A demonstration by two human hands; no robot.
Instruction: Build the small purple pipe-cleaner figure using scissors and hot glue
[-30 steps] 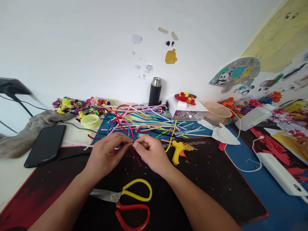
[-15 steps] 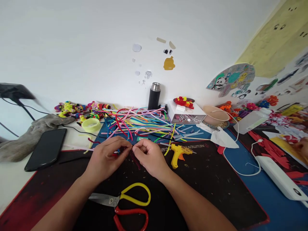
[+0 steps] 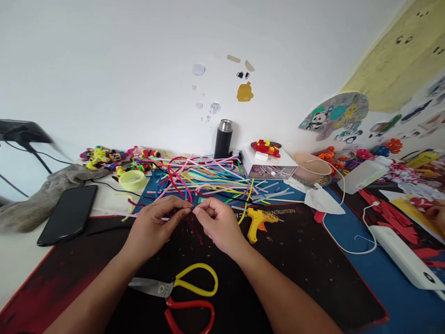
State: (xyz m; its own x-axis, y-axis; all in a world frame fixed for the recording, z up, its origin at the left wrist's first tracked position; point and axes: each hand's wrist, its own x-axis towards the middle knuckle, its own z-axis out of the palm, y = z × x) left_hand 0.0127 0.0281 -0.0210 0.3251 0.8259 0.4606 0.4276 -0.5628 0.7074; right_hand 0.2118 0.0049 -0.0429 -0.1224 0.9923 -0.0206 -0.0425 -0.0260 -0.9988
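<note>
My left hand point(image 3: 156, 225) and my right hand point(image 3: 219, 222) meet above the black mat, thumbs and forefingers pinched close together. Between the fingertips runs a short bit of dark blue pipe cleaner point(image 3: 192, 207), mostly hidden by the fingers. A dark red pipe cleaner point(image 3: 196, 233) shows just below the fingertips; whether it hangs from them or lies on the mat I cannot tell. Nearer to me, between my forearms, lie scissors point(image 3: 170, 290) with one yellow and one red handle. A yellow hot glue gun point(image 3: 257, 223) rests to the right of my right hand.
Behind my hands spreads a pile of coloured pipe cleaners point(image 3: 208, 174), with a black flask point(image 3: 223, 140) beyond it. A white drawer box point(image 3: 271, 167) stands right of that. At left are a phone point(image 3: 67, 215) and tape roll point(image 3: 132, 180). Another person's hand point(image 3: 438, 213) shows far right.
The camera view has tilted up slightly, so everything sits lower in the picture. My fingertips stay pinched together with small shifts, and a bit of blue now shows between them.
</note>
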